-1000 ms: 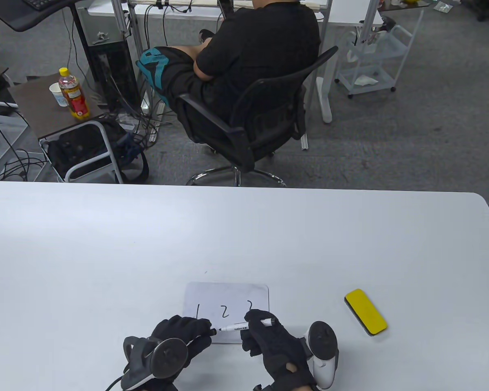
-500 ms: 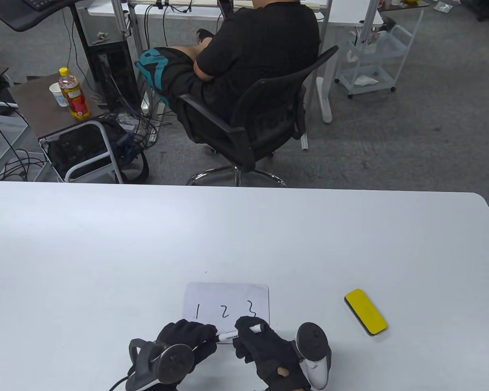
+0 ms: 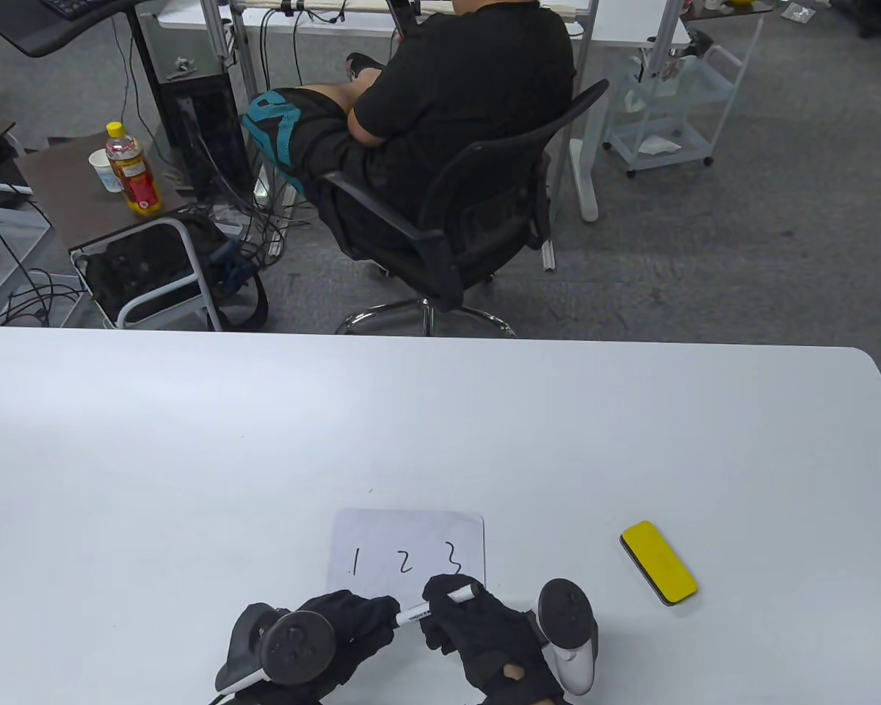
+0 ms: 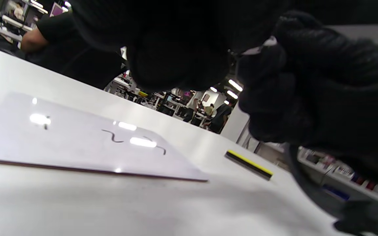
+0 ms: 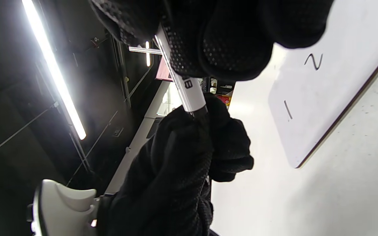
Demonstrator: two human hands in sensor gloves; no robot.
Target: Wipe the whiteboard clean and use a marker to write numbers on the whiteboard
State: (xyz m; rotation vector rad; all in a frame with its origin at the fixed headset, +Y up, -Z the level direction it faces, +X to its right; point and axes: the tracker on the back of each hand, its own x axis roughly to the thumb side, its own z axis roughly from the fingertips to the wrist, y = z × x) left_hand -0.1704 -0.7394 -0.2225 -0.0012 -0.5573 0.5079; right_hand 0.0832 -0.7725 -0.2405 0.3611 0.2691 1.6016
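Since half a second earlier the black-gloved left hand (image 3: pixel 341 624) had dropped slightly toward the near edge and its tracker had rolled over; the black-gloved right hand (image 3: pixel 477 624) had barely shifted. Both hands sat at the near edge of the white table (image 3: pixel 191 455), just below the board. Right hand fingers were curled round the white-barrelled marker pen (image 3: pixel 440 601), which lay roughly level, pointing left. Left hand fingers were closed over the marker's left end, gripping it; the right wrist view showed the barrel running straight into that fist. Whether a cap was under those fingers could not be told. Just beyond the hands lay the small white rounded-corner whiteboard (image 3: pixel 407 540), flat on the table, with "1 2 3" written in black. Right of it, well apart, lay the yellow-topped black-edged rectangular eraser (image 3: pixel 658 562). Past the far table edge a person in black (image 3: pixel 470 88) sat on a black mesh office chair (image 3: pixel 455 235), back to the table.
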